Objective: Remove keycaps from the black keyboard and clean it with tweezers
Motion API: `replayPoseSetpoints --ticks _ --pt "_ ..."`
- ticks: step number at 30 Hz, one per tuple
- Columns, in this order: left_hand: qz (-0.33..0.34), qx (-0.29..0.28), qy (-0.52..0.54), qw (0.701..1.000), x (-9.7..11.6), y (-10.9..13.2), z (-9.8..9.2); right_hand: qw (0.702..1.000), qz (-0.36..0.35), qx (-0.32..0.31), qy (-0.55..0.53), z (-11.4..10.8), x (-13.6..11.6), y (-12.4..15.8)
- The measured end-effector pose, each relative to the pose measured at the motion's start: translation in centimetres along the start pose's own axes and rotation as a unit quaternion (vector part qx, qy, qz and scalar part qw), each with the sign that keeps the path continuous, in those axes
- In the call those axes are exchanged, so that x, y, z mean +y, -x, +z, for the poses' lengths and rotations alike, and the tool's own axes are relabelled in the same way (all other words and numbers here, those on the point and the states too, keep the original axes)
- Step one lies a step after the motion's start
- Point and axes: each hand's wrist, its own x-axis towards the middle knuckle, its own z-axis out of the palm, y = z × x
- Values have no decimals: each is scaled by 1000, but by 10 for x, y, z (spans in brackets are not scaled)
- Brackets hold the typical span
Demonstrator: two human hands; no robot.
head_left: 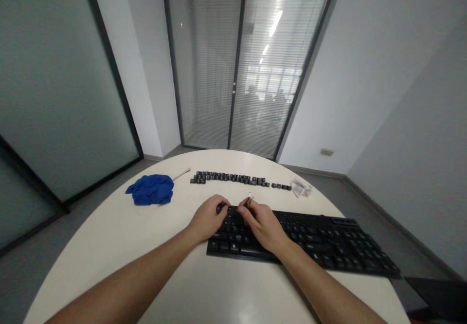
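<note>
Over the black keyboard (317, 239), legends too small to read, right fingers (246, 215) pinched a glinting piece (250, 195); whether left fingers (218, 200) gripped anything I couldn't tell

The keyboard (321, 242) lies on the table (109, 256) under the fingers (248, 215), running off to their right; a small tool (250, 196) sits at the right fingertips. Beyond the fingers lie keycaps (229, 177), with plastic (301, 188) at their right end. Left of the fingers lies the cloth (153, 190), a stick (181, 173) beside it.

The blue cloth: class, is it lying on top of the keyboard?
No, the blue cloth lies on the table, apart from the black keyboard.
</note>
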Motion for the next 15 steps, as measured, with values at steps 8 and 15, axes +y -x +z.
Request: replayPoseSetpoints --ticks 8,15 --pt "-2 3 1 1000 1 0 -1 1000 -4 28 -3 -2 -3 2" --pt "4 3 6 1000 -1 0 0 998 31 46 -21 1 3 -1"
